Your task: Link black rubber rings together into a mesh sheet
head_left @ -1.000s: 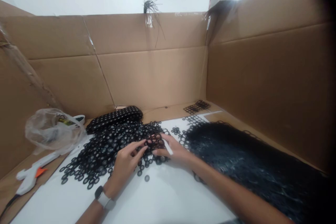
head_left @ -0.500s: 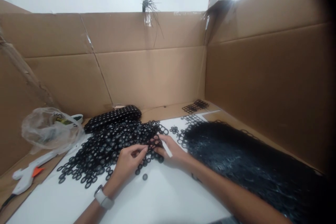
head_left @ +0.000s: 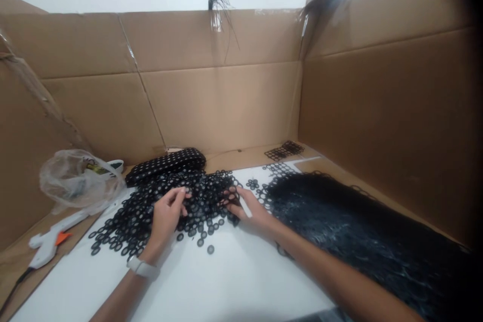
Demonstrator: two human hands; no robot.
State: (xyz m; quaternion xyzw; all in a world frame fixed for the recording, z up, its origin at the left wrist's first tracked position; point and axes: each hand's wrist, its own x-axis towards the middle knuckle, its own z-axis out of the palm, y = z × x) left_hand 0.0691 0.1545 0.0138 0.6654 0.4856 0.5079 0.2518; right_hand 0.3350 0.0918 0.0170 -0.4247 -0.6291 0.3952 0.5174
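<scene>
Over the loose pile of small black rings [head_left: 206,201], my left hand [head_left: 166,216] has its thumb and forefinger pinched together, with one black ring at the tips. My right hand [head_left: 252,214] is closed around a small cluster of joined black rings [head_left: 229,195], on the right side of the pile. A thin white stick [head_left: 245,207] also lies in that hand, pointing down toward the wrist. Part of the cluster is hidden behind my fingers.
A large black ring-mesh mass [head_left: 339,226] covers the right side of the white board [head_left: 181,292]. A white glue gun [head_left: 49,241] and plastic bag [head_left: 75,186] sit at left. Behind the pile lies a dotted black pouch [head_left: 166,163]. Cardboard walls [head_left: 226,110] enclose the table.
My left hand has moved away from the cluster, left and up over the pile. My right hand still holds the cluster and the stick. The view has shifted slightly.
</scene>
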